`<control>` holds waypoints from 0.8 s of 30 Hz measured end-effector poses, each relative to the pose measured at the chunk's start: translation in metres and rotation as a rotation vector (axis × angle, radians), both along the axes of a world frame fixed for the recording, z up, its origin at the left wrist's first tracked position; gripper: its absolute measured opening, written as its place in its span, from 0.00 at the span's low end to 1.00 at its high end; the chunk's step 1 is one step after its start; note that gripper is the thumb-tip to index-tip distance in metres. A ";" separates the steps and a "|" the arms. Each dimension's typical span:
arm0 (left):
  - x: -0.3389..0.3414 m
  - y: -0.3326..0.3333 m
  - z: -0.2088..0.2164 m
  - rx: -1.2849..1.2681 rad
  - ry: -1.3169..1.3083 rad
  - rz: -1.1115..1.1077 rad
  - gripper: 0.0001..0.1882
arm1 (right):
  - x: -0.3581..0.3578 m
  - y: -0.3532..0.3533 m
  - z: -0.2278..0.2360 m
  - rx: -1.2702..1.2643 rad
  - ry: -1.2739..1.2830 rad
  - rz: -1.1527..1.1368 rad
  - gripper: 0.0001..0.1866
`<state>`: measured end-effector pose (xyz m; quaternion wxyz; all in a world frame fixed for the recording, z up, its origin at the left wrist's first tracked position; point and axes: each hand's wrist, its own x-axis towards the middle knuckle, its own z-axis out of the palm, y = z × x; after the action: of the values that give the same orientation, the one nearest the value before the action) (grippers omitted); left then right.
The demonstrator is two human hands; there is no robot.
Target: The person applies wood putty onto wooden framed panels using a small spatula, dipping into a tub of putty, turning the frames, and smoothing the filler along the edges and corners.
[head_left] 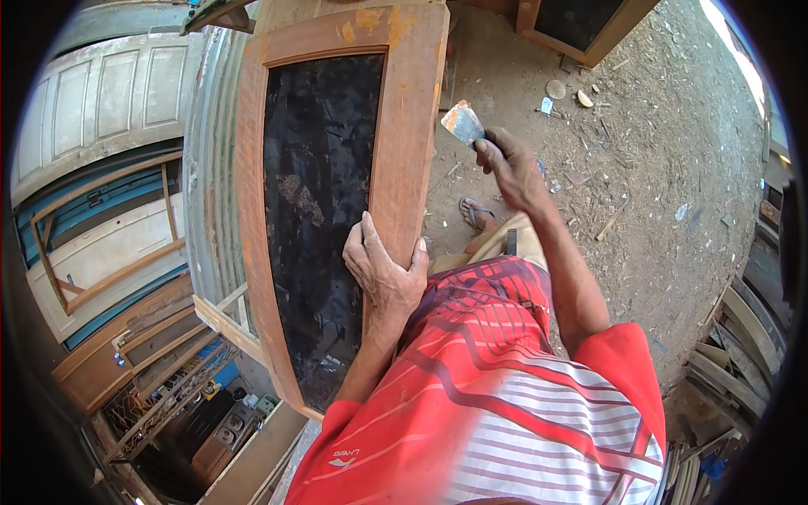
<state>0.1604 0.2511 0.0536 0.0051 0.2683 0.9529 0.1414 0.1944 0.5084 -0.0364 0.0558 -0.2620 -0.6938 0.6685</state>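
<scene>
A wooden door panel [400,143] with a dark, glossy inset [320,151] lies in front of me, slightly to the left. Orange filler patches mark its far rail. My left hand [383,268] is closed around the panel's right-hand stile, fingers over the inner edge and thumb toward the outer side. Off the panel's right side, my right hand [512,168] grips a putty knife [463,124]. The knife's flat metal blade is smeared with orange and white filler and points up and left, apart from the wood. Its handle is mostly hidden in my fingers.
Another dark-inset wooden frame [581,34] stands at the far right. Old panelled doors [109,93] and wooden frames lean at the left, above a box [227,438] with tools. Wood chips litter the dirt floor [640,168]. Planks [741,337] are stacked along the right edge.
</scene>
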 end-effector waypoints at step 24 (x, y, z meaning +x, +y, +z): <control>0.000 0.016 0.003 -0.095 -0.038 0.103 0.51 | -0.120 0.169 -0.034 0.109 0.135 0.413 0.18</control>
<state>0.1600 0.2673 0.0564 0.0287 0.2158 0.9708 0.1009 0.0745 0.6771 -0.0701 -0.0219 -0.0656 -0.7625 0.6433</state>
